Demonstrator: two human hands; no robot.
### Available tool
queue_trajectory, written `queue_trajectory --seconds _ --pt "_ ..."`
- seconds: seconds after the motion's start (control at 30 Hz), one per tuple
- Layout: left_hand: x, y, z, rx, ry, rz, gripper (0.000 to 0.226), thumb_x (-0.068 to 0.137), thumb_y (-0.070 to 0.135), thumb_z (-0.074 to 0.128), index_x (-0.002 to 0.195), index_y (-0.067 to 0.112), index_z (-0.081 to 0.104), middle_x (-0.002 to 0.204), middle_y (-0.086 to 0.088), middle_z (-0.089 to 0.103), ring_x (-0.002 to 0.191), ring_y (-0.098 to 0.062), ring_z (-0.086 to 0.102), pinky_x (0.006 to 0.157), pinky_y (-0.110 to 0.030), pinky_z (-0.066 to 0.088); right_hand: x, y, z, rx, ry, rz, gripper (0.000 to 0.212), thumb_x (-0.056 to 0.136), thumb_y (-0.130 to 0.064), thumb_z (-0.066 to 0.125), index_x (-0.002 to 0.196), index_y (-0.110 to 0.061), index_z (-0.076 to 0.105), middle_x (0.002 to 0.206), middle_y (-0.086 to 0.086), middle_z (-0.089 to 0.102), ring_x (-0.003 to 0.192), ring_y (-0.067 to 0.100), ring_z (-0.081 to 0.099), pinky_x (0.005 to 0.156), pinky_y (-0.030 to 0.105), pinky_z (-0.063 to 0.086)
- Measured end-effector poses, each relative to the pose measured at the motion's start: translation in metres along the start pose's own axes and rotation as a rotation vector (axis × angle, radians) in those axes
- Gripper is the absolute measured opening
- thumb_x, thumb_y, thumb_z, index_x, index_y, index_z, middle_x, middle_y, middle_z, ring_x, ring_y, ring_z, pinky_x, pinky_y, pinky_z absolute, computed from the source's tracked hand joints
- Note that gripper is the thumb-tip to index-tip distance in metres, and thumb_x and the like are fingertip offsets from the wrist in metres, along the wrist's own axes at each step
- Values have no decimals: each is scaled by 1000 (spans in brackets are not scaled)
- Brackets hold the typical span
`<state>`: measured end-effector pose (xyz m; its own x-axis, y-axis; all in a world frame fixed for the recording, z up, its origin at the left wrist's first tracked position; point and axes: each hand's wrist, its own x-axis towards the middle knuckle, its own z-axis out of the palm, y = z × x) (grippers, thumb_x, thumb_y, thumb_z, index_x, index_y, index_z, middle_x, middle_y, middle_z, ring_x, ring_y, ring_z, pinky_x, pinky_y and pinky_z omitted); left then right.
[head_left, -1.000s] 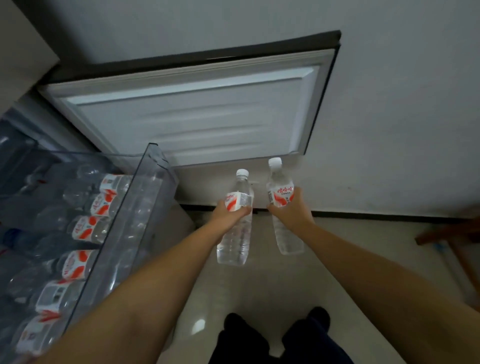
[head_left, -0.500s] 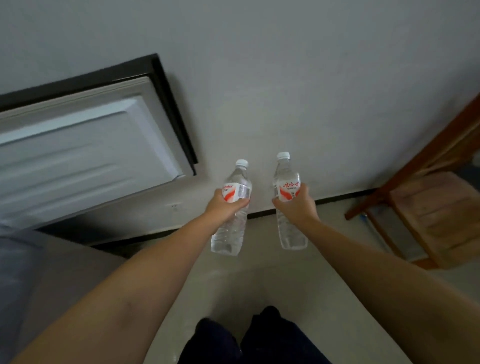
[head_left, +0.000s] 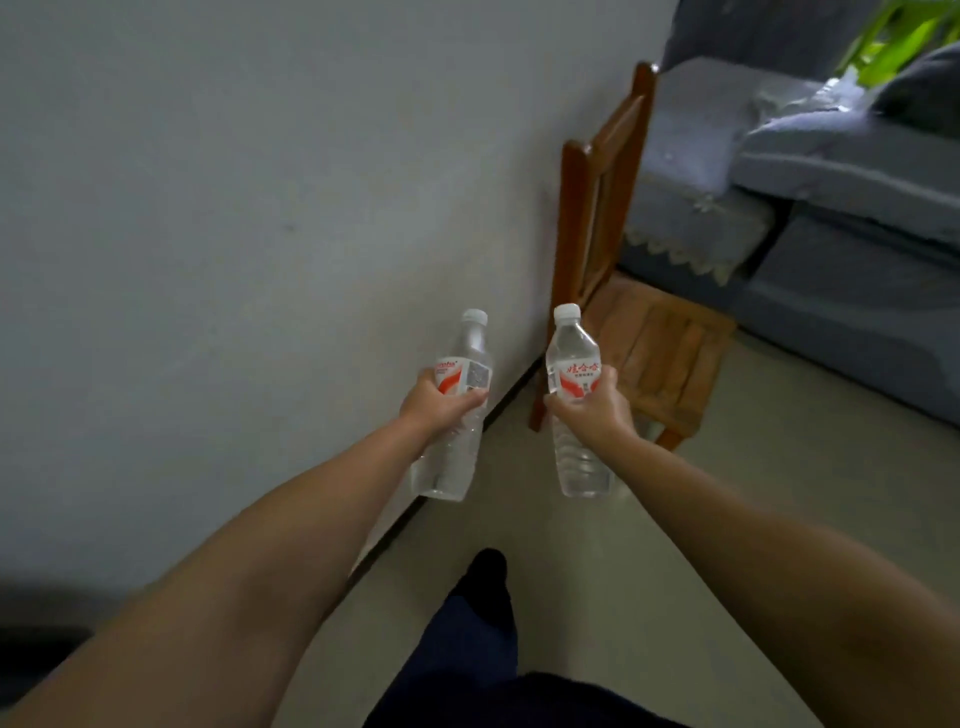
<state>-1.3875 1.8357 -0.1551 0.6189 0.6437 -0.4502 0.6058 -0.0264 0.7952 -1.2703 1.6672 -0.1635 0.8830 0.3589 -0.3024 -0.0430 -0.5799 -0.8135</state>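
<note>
I hold two clear plastic water bottles with white caps and red-and-white labels, both roughly upright in front of me. My left hand (head_left: 440, 405) grips the left bottle (head_left: 457, 358) around its middle, just below the label. My right hand (head_left: 592, 410) grips the right bottle (head_left: 571, 353) at the same height, fingers curled over the lower part of its label. The bottles are a hand's width apart and do not touch. Both arms reach forward at waist height.
A grey wall (head_left: 260, 208) runs along my left with a dark skirting line at the floor. A wooden chair (head_left: 649, 332) stands against it just beyond the bottles. A grey sofa (head_left: 831, 218) fills the upper right. My dark-clad leg (head_left: 478, 639) steps over the pale floor.
The view has swung to the right: the fridge, its open door and the drawer of bottles have left the frame, and the chair and sofa have come in. Both hands keep their grip on the bottles.
</note>
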Motion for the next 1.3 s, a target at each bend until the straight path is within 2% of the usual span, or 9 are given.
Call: queue_trajectory --seconds 0.07,0.17,0.33,0.5,0.6,0.9,1.07,1.2,1.3 --pt "31 31 16 39 -95 48 75 71 49 75 131 20 42 118 -4 57 104 -27 62 90 -47 55 21 -3 -21 44 76 54 66 83 -34 72 133 -19 32 111 2 57 99 21 62 77 35 53" --pt "68 75 46 84 -237 106 80 72 49 75 136 20 38 124 -6 55 108 -28 60 92 -49 53 47 -4 -56 93 195 104 65 83 -32 72 133 -19 33 110 2 57 93 19 60 71 32 50" --pt "107 139 125 214 -471 216 74 78 43 72 137 17 34 126 -7 53 110 -25 57 87 -38 50 68 25 -120 238 368 224 58 82 -25 73 127 -18 37 106 2 59 85 14 62 65 26 52" --pt "112 184 224 333 -615 276 67 81 39 71 133 17 36 120 -5 54 106 -23 60 88 -37 52 77 74 -184 295 478 306 55 80 -23 75 122 -18 39 106 -1 57 97 17 61 83 33 54" --pt "109 211 298 411 -705 295 66 81 40 71 132 16 36 118 -5 55 104 -22 61 89 -38 54 90 110 -235 308 584 370 54 78 -20 76 118 -16 40 97 -4 54 94 18 60 81 31 50" --pt "86 299 515 523 -786 356 70 77 46 73 130 19 35 113 -1 55 100 -21 61 88 -38 54 125 200 -413 240 724 457 55 76 -25 76 121 -11 49 99 -2 58 88 16 57 75 25 41" --pt "65 338 611 592 -879 429 67 77 46 72 128 19 38 109 1 55 96 -19 62 79 -34 52 133 245 -492 310 847 531 55 69 -31 76 114 -11 53 94 -1 63 82 16 62 72 29 50" --pt "56 367 685 673 -954 474 66 76 44 73 127 18 39 113 -2 57 98 -20 62 83 -36 54 144 299 -537 386 905 583 66 53 -45 72 109 -13 57 91 1 69 82 18 68 75 35 58" --pt "55 387 743 714 -1012 519 71 74 44 75 130 16 40 114 -2 58 99 -20 62 86 -37 54 150 309 -576 396 980 635 54 59 -38 74 103 -15 52 86 -6 63 76 12 63 71 32 55"
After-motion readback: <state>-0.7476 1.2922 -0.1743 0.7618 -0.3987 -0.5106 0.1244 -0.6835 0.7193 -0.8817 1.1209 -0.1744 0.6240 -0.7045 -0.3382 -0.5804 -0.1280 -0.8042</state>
